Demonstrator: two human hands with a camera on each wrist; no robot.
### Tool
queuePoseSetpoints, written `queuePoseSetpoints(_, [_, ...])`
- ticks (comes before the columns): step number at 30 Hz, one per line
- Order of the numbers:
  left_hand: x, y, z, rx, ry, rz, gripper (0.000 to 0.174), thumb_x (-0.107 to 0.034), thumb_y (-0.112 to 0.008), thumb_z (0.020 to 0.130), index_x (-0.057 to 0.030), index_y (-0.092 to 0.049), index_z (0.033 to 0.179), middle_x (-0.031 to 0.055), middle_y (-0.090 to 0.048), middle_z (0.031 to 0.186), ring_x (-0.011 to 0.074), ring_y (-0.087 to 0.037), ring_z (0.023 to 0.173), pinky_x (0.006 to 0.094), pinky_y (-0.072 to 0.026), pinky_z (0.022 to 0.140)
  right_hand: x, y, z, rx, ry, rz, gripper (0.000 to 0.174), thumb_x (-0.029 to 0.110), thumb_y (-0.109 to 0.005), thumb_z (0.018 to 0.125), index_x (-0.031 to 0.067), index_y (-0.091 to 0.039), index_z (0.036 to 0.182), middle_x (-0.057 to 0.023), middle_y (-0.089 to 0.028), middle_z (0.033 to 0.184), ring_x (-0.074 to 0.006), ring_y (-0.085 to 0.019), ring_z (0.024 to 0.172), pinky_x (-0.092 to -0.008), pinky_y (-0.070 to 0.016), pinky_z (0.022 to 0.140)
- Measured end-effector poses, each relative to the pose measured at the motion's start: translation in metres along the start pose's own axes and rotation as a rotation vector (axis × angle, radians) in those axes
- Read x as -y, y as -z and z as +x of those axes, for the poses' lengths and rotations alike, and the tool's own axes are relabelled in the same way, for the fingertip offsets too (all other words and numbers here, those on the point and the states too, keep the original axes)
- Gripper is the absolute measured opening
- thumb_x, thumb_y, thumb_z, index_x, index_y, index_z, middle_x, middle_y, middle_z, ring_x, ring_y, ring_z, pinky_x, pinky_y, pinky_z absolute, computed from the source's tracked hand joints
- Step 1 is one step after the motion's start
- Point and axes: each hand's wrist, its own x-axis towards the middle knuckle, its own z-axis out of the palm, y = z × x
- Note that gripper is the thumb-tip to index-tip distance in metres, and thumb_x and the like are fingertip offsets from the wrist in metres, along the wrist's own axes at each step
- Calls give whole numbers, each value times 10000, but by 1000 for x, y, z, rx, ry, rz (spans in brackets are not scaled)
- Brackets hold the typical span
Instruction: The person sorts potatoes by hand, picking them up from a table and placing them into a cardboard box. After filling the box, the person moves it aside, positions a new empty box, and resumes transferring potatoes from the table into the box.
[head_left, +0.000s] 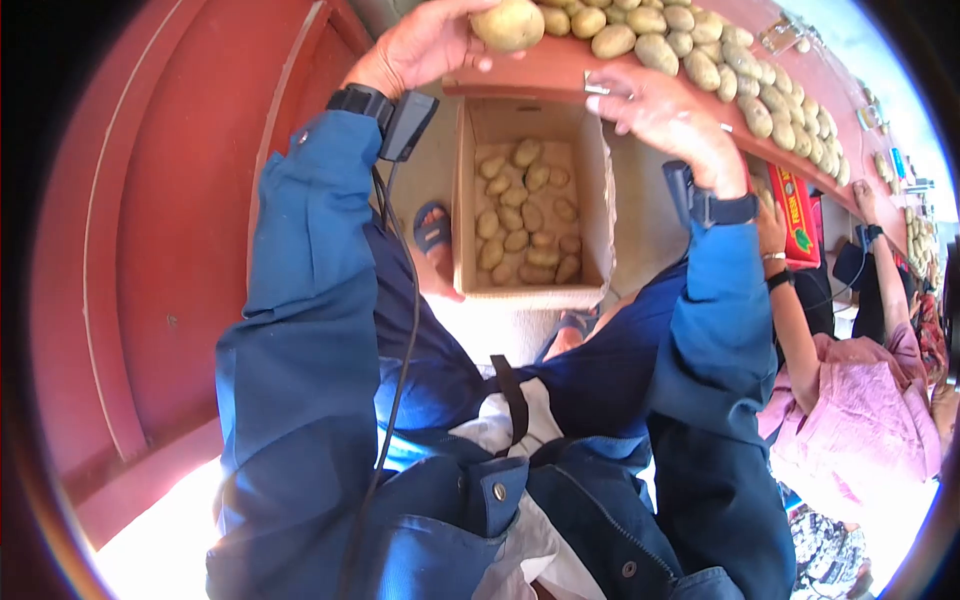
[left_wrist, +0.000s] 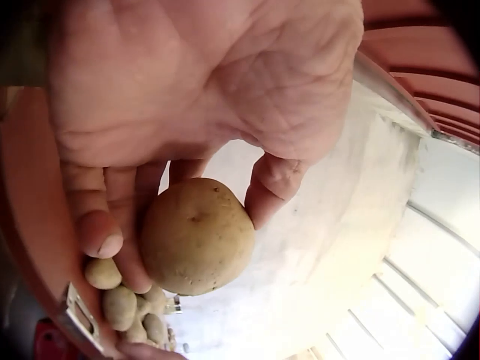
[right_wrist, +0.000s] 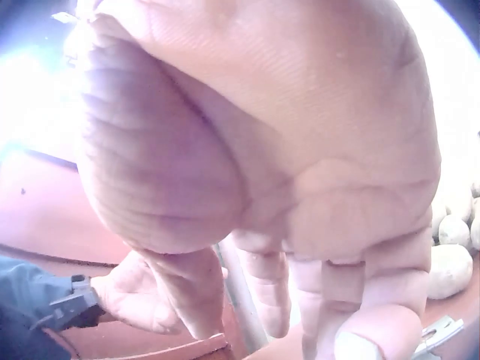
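My left hand [head_left: 428,48] pinches a large pale-brown potato [head_left: 508,25] between thumb and fingers, up by the near edge of the red table [head_left: 555,75]. In the left wrist view the held potato [left_wrist: 199,236] shows rounded and smooth, with a few small dark spots. Over the table's edge, my right hand [head_left: 668,112] holds nothing, its fingers loosely bent beside a metal latch [right_wrist: 439,337]. Just beyond that hand lie many loose potatoes [head_left: 657,53] spread along the tabletop.
Below the table edge, between my legs, stands a cardboard box [head_left: 597,200] with several potatoes on its bottom. A red panelled surface [head_left: 180,200] rises at left. To the right, a person in a pink top [head_left: 850,400] sits beside a red printed box [head_left: 795,215].
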Motion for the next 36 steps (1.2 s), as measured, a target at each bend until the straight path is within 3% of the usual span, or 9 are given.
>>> queuePoseSetpoints(2, [-3,-15,-8,7,-9,36,437,-337,-617,1017,-10,-615,1307,134,-714,1155,227,-705,1014,306,-569,714,5,7,-4,7,-60,62,499,359,-662,961,-19,-642,1286,-195,-718,1160,-296,-689,1031,-374,-536,916])
queuePoseSetpoints(4, [-4,-27,-18,-26,15,63,432,-327,-624,1015,-12,-612,1310,128,-712,1160,221,-701,1017,305,-568,718,9,12,-9,3,-105,154,421,299,-651,971,-22,-662,1243,-103,-711,998,-163,-647,809,-326,-549,758])
queuePoseSetpoints(8, [0,-35,-20,13,25,149,437,-312,-642,1007,-18,-602,1329,119,-706,1172,203,-691,1027,304,-566,723,13,22,-13,14,-222,6,528,436,-647,987,69,-625,1366,-46,-690,996,-134,-626,832,-296,-456,688])
queuePoseSetpoints(10, [0,-44,-23,13,30,168,437,-292,-651,1000,-18,-596,1337,116,-704,1172,191,-685,1032,291,-573,742,45,33,-24,-39,-183,182,335,225,-681,958,-37,-677,1166,-79,-689,906,-148,-638,768,-295,-512,714])
queuePoseSetpoints(13, [1,-52,-23,37,28,185,438,-284,-651,1000,-13,-591,1339,122,-702,1174,190,-689,1025,286,-581,754,38,34,-28,-31,-136,182,454,349,-699,967,-27,-652,1217,-87,-675,938,-157,-644,788,-308,-518,738])
queuePoseSetpoints(24, [13,-61,-18,128,48,41,466,-313,-597,1030,16,-566,1358,168,-698,1200,248,-709,1040,310,-597,754,38,40,-33,-35,-146,161,462,342,-684,960,-43,-642,1214,-90,-676,901,-158,-643,782,-316,-518,725])
queuePoseSetpoints(32, [49,-61,-20,16,393,188,579,-526,-494,1070,6,-652,1239,127,-742,1016,183,-723,836,304,-591,635,41,43,-37,-16,-133,174,430,314,-679,962,-34,-646,1212,-88,-681,882,-157,-637,760,-316,-519,714])
queuePoseSetpoints(33, [57,-59,-14,67,412,241,535,-490,-552,1044,-19,-650,1278,132,-744,1118,245,-733,980,308,-568,668,38,41,-34,-14,-141,163,424,310,-678,964,-33,-646,1211,-88,-682,882,-157,-637,760,-317,-520,715])
queuePoseSetpoints(36, [62,-49,-13,65,378,191,580,-519,-534,1050,-2,-629,1296,160,-722,1178,272,-711,1078,325,-575,763,38,41,-34,-16,-153,149,404,297,-672,971,-31,-650,1206,-90,-684,883,-160,-640,767,-323,-522,719])
